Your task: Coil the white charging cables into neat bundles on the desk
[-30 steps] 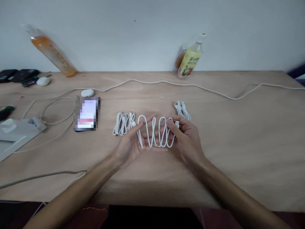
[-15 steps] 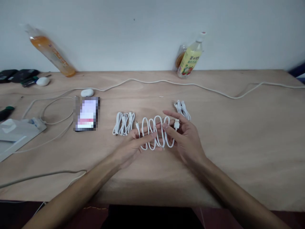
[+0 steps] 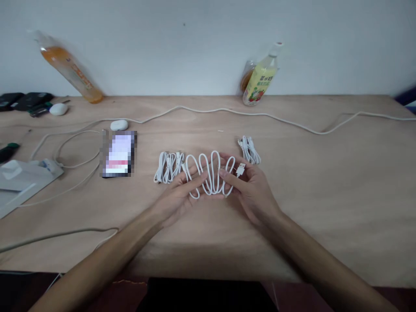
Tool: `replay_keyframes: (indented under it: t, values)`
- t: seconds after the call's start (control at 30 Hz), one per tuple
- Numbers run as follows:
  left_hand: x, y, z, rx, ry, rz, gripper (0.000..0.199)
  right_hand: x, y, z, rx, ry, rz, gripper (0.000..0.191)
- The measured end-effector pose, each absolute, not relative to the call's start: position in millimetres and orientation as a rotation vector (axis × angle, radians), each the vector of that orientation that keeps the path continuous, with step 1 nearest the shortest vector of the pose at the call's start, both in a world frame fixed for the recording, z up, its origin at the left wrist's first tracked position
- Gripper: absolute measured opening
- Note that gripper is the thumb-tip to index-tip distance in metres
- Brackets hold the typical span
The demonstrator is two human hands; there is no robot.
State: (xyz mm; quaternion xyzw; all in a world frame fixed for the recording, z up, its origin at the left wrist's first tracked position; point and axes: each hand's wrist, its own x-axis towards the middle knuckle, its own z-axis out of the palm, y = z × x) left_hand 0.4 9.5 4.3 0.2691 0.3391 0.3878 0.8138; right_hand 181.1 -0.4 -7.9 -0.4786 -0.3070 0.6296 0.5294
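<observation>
A white USB cable (image 3: 212,173) hangs in several loose loops between my hands, above the table. My left hand (image 3: 178,193) grips its left loops, thumb on top. My right hand (image 3: 251,186) pinches the right loops under its thumb, and the USB plug (image 3: 241,169) sticks up beside its fingers. Just beyond my left hand lie several bundled white cables (image 3: 168,167) side by side. Behind my right hand is another bundled white cable group (image 3: 249,150). The fingers under the loops are partly hidden.
A phone (image 3: 118,154) with a lit screen lies at left, near a white earbud case (image 3: 119,125). A long white cord (image 3: 201,111) crosses the table's back. Against the wall stand an orange drink bottle (image 3: 71,73) and a yellow-labelled bottle (image 3: 261,78). White packaging (image 3: 26,182) lies far left.
The loops have shifted slightly up and left and changed their spread. My right fingers have curled in behind the cable, and the USB plug has tilted to the right.
</observation>
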Motion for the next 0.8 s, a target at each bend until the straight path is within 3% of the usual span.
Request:
replay_keyframes:
  t: [0.37, 0.5, 0.8]
  values:
    - [-0.6, 5.7, 2.7, 0.534, 0.621, 0.798, 0.068, 175.8, -6.3, -13.4, -1.04, -0.747, 1.794, 0.041]
    - [-2.2, 5.6, 6.1, 0.578, 0.616, 0.763, 0.073, 175.9, -4.5, -12.4, -1.009, -0.809, 1.746, 0.04]
    - [-5.5, 7.8, 7.3, 0.624, 0.573, 0.729, 0.063, 176.3, -3.2, -11.1, -1.018, -0.86, 1.612, 0.035]
